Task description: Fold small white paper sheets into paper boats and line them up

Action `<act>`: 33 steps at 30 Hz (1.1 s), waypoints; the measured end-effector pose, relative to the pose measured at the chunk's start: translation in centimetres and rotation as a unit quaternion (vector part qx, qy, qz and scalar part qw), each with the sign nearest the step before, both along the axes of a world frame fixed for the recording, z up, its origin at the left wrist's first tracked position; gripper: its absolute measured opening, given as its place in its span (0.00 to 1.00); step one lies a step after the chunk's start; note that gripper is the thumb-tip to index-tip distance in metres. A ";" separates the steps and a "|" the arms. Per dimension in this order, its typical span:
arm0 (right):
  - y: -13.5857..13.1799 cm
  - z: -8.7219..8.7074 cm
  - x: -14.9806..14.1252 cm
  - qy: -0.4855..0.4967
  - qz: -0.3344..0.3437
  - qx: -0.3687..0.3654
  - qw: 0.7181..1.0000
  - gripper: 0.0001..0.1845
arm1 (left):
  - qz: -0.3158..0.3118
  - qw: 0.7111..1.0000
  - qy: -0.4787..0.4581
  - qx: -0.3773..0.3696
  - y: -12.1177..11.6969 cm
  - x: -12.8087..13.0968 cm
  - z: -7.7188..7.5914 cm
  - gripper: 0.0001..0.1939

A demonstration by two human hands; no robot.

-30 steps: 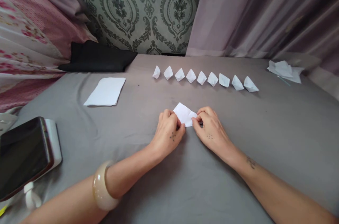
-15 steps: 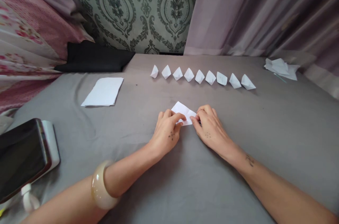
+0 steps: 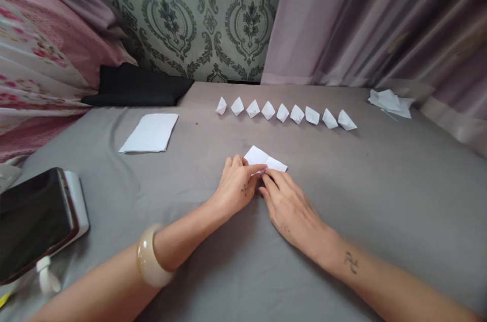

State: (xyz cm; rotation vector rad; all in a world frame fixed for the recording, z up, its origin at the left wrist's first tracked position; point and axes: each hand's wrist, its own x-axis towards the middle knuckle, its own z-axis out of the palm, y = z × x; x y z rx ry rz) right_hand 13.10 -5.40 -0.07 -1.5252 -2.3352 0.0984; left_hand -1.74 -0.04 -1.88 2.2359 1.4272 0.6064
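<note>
Right hand (image 3: pixel 291 205) closer, loose, left hand (image 3: pixel 238 185) tight on one sheet (image 3: pixel 263 156), nine folded papers (image 3: pixel 282 113)

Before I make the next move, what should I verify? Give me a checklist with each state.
1. Left hand at the white sheet, index finger across it: ok.
2. Right hand with fingertips by the sheet's near edge: ok.
3. Near edge lined up and creased: cannot tell, fingers cover it.
4. Nine folded paper pieces apart from both hands: ok, they stand in a row beyond the sheet.
5. Paper stack out of the hands' way: ok, it lies off to the left.
</note>
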 end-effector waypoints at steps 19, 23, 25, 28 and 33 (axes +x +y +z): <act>0.6 0.4 0.0 -0.100 -0.080 0.010 0.992 0.17 | 0.140 0.980 -0.077 -0.117 3.1 -1.3 2.2 0.07; 1.6 0.1 0.9 -0.049 -0.066 0.001 0.997 0.13 | 0.162 0.931 -0.217 -0.243 2.2 -0.7 1.9 0.03; 2.4 -0.2 1.5 -0.018 -0.060 0.006 0.998 0.11 | 0.199 0.875 -0.331 -0.291 1.6 0.0 2.0 0.05; 3.9 -0.8 2.3 0.011 -0.060 0.027 0.998 0.09 | 0.224 0.813 -0.435 -0.314 0.5 1.2 2.6 0.08; 5.6 -0.9 3.2 0.051 -0.025 0.028 0.998 0.09 | 0.201 0.799 -0.440 -0.356 -0.9 2.3 3.0 0.06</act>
